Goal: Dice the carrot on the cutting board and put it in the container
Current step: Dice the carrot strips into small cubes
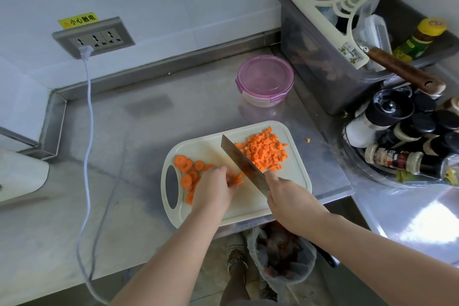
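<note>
While the left hand curls over the strips on the board, the right hand clamps the knife, its blade running near-to-far just right of them; dice lie farther right, slices left, the lidded container far.

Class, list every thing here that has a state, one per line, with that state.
container, lid shut
diced carrot, heaped on the cutting board
carrot slices, undiced rounds
carrot strips, held down by left hand
cleaver, gripped by right hand, edge down at the strips
plug, in the wall socket
</note>
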### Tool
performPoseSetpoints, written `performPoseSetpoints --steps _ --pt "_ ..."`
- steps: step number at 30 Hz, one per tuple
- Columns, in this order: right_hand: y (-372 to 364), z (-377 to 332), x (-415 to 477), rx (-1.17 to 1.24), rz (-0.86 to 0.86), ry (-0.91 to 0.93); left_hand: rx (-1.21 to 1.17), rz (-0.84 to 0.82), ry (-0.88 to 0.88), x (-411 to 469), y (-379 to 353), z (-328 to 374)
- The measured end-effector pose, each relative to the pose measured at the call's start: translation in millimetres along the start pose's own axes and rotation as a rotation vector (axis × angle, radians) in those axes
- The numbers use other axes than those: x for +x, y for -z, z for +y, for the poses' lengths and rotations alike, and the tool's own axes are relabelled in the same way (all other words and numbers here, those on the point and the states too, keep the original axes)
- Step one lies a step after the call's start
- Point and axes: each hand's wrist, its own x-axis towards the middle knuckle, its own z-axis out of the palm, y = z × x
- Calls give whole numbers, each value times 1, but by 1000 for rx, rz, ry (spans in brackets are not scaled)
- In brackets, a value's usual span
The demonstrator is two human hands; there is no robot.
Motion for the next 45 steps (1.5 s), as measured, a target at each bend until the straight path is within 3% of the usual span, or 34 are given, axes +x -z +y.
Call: performPoseSetpoints --steps 13,20,28,38,45 --pt "-10 -4 2 -8 17 -54 4 -67 19 3 4 5" --pt "-2 -9 -3 -201 -66 2 -46 -67 32 3 3 5" --pt "-10 -7 -2 -76 4 -40 -217 -58 104 -2 4 3" --pt "-2 -11 -6 -173 -59 22 -99 -80 51 0 2 2" --pt "0 -12 -6 -138 -32 -40 -42 -52 54 -1 0 7"
